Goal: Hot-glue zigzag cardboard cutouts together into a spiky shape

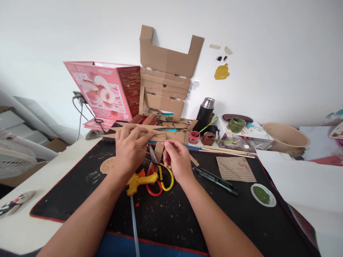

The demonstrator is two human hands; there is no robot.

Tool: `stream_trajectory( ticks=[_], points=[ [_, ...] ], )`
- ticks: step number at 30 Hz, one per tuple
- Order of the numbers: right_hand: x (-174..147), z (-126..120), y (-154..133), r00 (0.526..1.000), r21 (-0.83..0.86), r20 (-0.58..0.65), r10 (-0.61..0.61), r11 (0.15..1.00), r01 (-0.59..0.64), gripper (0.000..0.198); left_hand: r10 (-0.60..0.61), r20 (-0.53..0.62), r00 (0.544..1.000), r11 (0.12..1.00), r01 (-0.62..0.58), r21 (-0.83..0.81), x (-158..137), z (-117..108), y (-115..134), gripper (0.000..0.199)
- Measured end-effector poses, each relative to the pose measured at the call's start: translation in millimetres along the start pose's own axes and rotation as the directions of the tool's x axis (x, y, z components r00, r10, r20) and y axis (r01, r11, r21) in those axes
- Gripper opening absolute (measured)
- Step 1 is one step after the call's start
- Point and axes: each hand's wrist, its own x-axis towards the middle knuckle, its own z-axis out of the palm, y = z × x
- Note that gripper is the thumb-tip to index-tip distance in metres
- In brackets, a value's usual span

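Location of work: the thin cardboard strip (160,138) lies at the centre of the frame, above the scissors. My left hand (131,148) is curled over it, thumb and fingertips pinching its left part. My right hand (177,159) has thumb and forefinger drawn together at its right end; I cannot tell whether they grip it.

Handling, in my judgement: the left hand should bear the steadying, the right only light fingertip pressure, since thin card creases readily. Both wrists are best kept high and level.

Obstructions: the scissors (161,176) and what appears to be a yellow glue gun (139,181) lie directly below my fingers, at lower centre between my forearms, and could snag a wrist. A utility knife (217,181) lies right of my right forearm; blade condition cannot be determined.

Surroundings: a pink paint jar (194,138) and a brown paint jar (208,139) stand right of centre, a spill risk should my right elbow swing. A corrugated square (236,169) and a lid of green paint (263,196) lie farther right. A pink box (102,92) stands upper left.
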Motion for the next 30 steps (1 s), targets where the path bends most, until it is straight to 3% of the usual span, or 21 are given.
stream_trajectory(
  ticks=[30],
  points=[
    [0.3, 1.0, 1.8, 0.999, -0.005, 0.009, 0.049, 0.999, -0.049, 0.023, -0.062, 0.008, 0.998, 0.995, 0.063, -0.071, 0.6, 0.5, 0.3, 0.030]
  ],
)
